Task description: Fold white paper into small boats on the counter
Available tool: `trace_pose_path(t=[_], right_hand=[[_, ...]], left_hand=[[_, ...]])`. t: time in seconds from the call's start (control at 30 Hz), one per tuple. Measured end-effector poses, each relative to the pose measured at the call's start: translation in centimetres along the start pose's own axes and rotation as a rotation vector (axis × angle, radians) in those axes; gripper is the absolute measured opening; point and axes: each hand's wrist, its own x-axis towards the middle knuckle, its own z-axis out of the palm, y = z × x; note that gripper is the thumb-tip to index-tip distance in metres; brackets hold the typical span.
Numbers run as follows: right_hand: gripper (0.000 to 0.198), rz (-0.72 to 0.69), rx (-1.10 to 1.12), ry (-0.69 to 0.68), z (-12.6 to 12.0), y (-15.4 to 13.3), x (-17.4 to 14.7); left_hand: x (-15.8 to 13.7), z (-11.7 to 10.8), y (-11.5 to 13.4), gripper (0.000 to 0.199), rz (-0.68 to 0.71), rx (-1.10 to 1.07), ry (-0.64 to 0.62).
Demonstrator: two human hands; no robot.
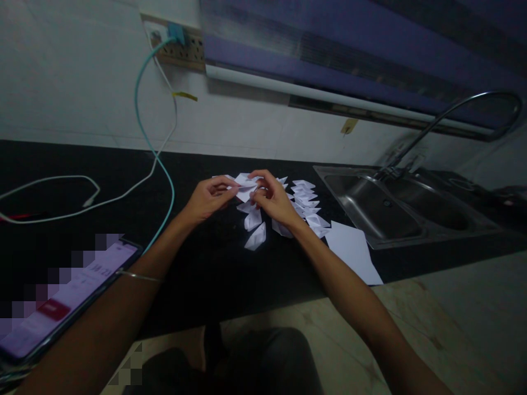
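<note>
Between my two hands is a piece of folded white paper (246,192), pinched at its left side and its right side. My left hand (209,197) is closed on the left edge, thumb and fingers pressed together. On the other side my right hand (274,198) grips it with thumb and bent fingers. Just below lies a folded paper boat (256,237) on the black counter (214,274). Several more paper boats (305,198) lie in rows to the right, partly hidden by my right hand.
A stack of white paper sheets (353,253) lies at the counter's front edge, near the double steel sink (370,206) with its curved faucet (440,118). At left are a phone (82,296) and a teal cable (138,104) running to a wall socket (187,52).
</note>
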Motion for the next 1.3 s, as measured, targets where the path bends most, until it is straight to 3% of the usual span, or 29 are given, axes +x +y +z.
trace_pose_path(t=[0.2,0.37,0.5,0.83,1.1,1.3], right_hand=[[0.021,0.042,0.104,-0.034,0.0,1.3,0.3],[0.025,0.054,0.09,0.023,0.1,1.1,0.4],[0.026,0.04,0.056,0.032,0.0,0.9,0.3],[0.03,-0.013,0.02,0.045,-0.3,1.0,0.4],[0.025,0.054,-0.041,0.046,-0.7,2.0,0.5],[0.022,0.005,-0.074,0.071,-0.7,1.5,0.4]], left_hand=[[0.1,0.0,-0.6,0.021,0.039,0.02,0.04],[0.0,0.1,-0.5,0.018,0.07,0.029,0.035],[-0.1,0.1,-0.1,0.027,0.07,-0.007,0.037],[0.0,-1.0,-0.3,0.021,0.013,0.039,0.126],[-0.1,-1.1,-0.2,0.02,-0.043,0.041,0.061],[0.0,-1.2,-0.3,0.021,-0.063,0.033,0.07]])
